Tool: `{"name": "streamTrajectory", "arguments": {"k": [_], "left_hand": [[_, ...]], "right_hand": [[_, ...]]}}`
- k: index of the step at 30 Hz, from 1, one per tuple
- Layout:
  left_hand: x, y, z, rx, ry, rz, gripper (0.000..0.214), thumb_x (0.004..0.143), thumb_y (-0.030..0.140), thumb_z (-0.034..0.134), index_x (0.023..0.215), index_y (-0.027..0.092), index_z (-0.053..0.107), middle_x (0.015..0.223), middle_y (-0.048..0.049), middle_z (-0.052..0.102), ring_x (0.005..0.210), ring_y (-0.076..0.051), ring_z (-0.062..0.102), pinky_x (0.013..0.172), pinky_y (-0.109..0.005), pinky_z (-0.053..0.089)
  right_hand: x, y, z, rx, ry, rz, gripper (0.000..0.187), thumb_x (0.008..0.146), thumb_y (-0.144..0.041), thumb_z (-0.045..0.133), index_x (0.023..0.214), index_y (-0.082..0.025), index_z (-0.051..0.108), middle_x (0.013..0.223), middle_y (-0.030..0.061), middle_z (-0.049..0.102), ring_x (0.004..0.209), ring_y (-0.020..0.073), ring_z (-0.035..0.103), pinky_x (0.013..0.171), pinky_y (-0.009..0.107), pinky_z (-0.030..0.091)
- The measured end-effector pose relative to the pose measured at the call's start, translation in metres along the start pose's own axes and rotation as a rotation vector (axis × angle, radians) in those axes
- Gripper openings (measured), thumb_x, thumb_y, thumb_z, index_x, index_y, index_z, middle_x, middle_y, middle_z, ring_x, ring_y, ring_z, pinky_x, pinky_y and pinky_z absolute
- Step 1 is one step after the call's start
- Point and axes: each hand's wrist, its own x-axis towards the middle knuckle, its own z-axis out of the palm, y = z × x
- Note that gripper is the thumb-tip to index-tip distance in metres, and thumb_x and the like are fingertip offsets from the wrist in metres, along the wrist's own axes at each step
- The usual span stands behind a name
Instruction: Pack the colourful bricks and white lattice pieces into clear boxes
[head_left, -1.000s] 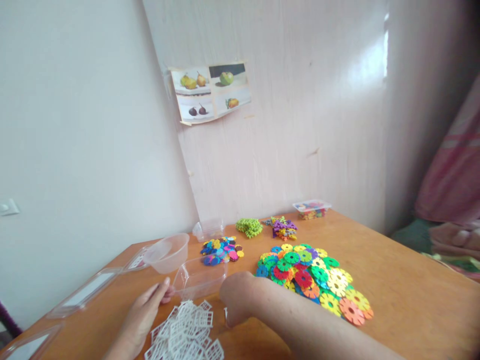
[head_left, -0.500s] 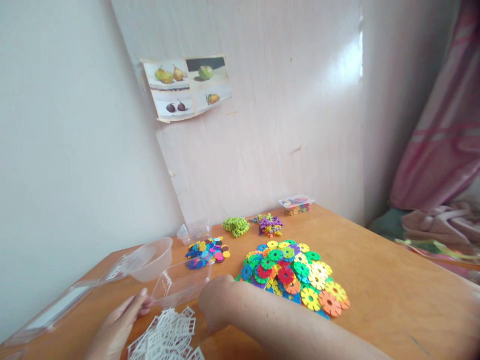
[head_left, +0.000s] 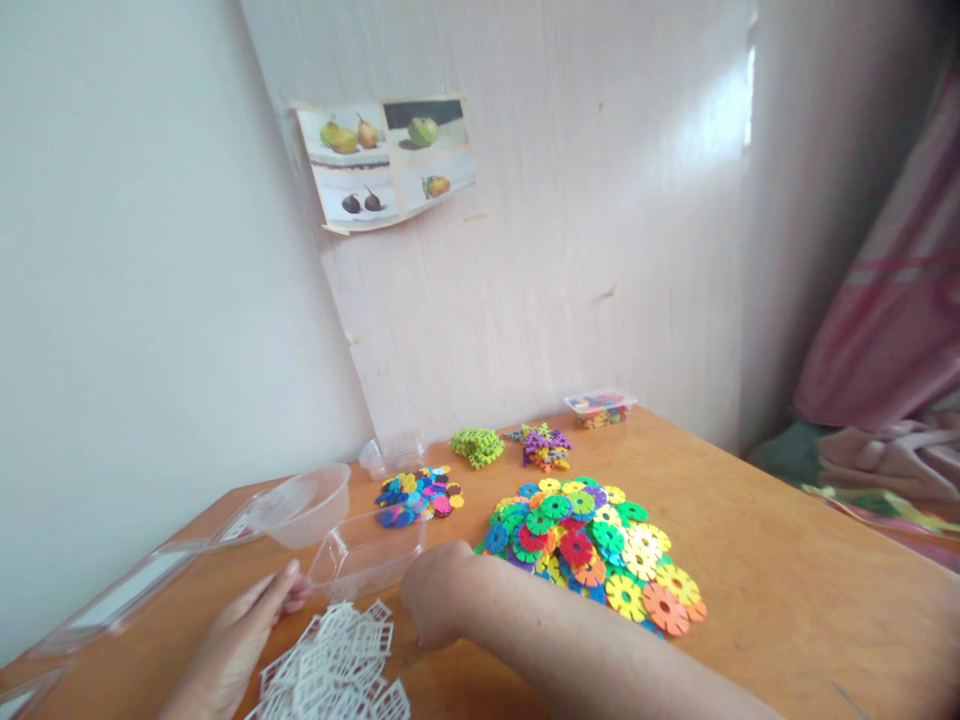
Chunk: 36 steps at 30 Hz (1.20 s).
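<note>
My left hand (head_left: pixel 240 630) lies at the lower left with its fingers stretched toward the near corner of a clear rectangular plastic tub (head_left: pixel 367 555), fingertips touching its rim. My right hand (head_left: pixel 439 595) is bent down at the wrist beside a pile of white lattice pieces (head_left: pixel 337 670); its fingers are hidden under the hand. Right of my forearm lies a big heap of large coloured flower-shaped discs (head_left: pixel 592 550).
On the wooden table (head_left: pixel 787 590) are a clear round bowl (head_left: pixel 307 505), clear lids (head_left: pixel 127 600) at the left edge, small coloured discs (head_left: pixel 416 495), a green cluster (head_left: pixel 476 447), a purple-and-orange cluster (head_left: pixel 544 447) and a small filled box (head_left: pixel 600 408). Walls stand behind.
The view has swung left and back a little. My hands stay by the clear tub and the white lattice pieces, barely shifted.
</note>
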Motion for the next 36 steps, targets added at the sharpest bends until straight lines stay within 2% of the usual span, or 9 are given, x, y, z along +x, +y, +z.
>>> {"name": "streamTrajectory", "arguments": {"k": [4,7,11,21,26,33,36], "left_hand": [[0.003,-0.004,-0.005,0.049,-0.018,0.025,0.062,0.065,0.073,0.067,0.090,0.016,0.072,0.096,-0.0115,0.076,0.097,-0.031,0.069,0.091,-0.042,0.052],[0.005,-0.007,-0.006,0.071,-0.035,0.047,0.068,0.066,0.077,0.063,0.092,0.014,0.072,0.098,-0.0120,0.075,0.097,-0.030,0.068,0.097,-0.043,0.048],[0.009,-0.013,-0.006,0.080,-0.044,0.071,0.068,0.069,0.077,0.060,0.091,0.014,0.072,0.094,-0.0116,0.075,0.093,-0.028,0.068,0.095,-0.041,0.048],[0.006,-0.013,-0.003,0.049,-0.052,0.114,0.062,0.072,0.074,0.059,0.084,0.014,0.070,0.087,-0.0100,0.073,0.085,-0.025,0.065,0.087,-0.037,0.046],[0.006,-0.016,0.000,0.002,-0.044,0.146,0.059,0.073,0.072,0.060,0.081,0.015,0.068,0.083,-0.0092,0.071,0.079,-0.022,0.062,0.081,-0.035,0.046],[0.004,-0.016,0.001,-0.029,-0.057,0.156,0.054,0.075,0.068,0.061,0.080,0.015,0.068,0.082,-0.0086,0.070,0.077,-0.020,0.061,0.079,-0.033,0.046],[0.004,-0.017,0.001,-0.030,-0.060,0.155,0.053,0.076,0.067,0.061,0.080,0.015,0.066,0.082,-0.0081,0.070,0.078,-0.020,0.061,0.079,-0.032,0.046]], "right_hand": [[-0.002,0.004,0.001,0.022,0.017,0.002,0.043,0.073,-0.038,0.073,0.111,-0.018,0.073,0.112,0.0151,0.074,0.099,0.0328,0.071,0.075,0.044,0.061],[-0.002,0.009,0.004,0.025,0.023,0.016,0.047,0.071,-0.040,0.074,0.112,-0.018,0.073,0.112,0.0145,0.073,0.098,0.0317,0.071,0.076,0.041,0.060],[0.001,0.013,0.008,0.018,0.028,0.022,0.051,0.066,-0.042,0.078,0.111,-0.018,0.074,0.113,0.0134,0.074,0.099,0.0319,0.070,0.075,0.038,0.059],[0.003,0.020,0.014,0.048,0.028,-0.015,0.038,0.072,-0.041,0.068,0.098,-0.016,0.076,0.101,0.0132,0.076,0.089,0.0299,0.072,0.063,0.032,0.053],[0.003,0.022,0.019,0.054,0.082,-0.002,0.046,0.068,-0.044,0.069,0.104,-0.015,0.072,0.105,0.0142,0.074,0.089,0.0295,0.070,0.062,0.031,0.049],[-0.002,0.017,0.017,0.089,0.081,-0.011,0.042,0.070,-0.040,0.066,0.106,-0.020,0.066,0.106,0.0095,0.072,0.088,0.0258,0.067,0.059,0.027,0.044],[-0.007,0.016,0.013,0.064,0.082,-0.050,0.031,0.073,-0.036,0.065,0.100,-0.020,0.067,0.106,0.0088,0.071,0.090,0.0242,0.065,0.062,0.027,0.042]]}}
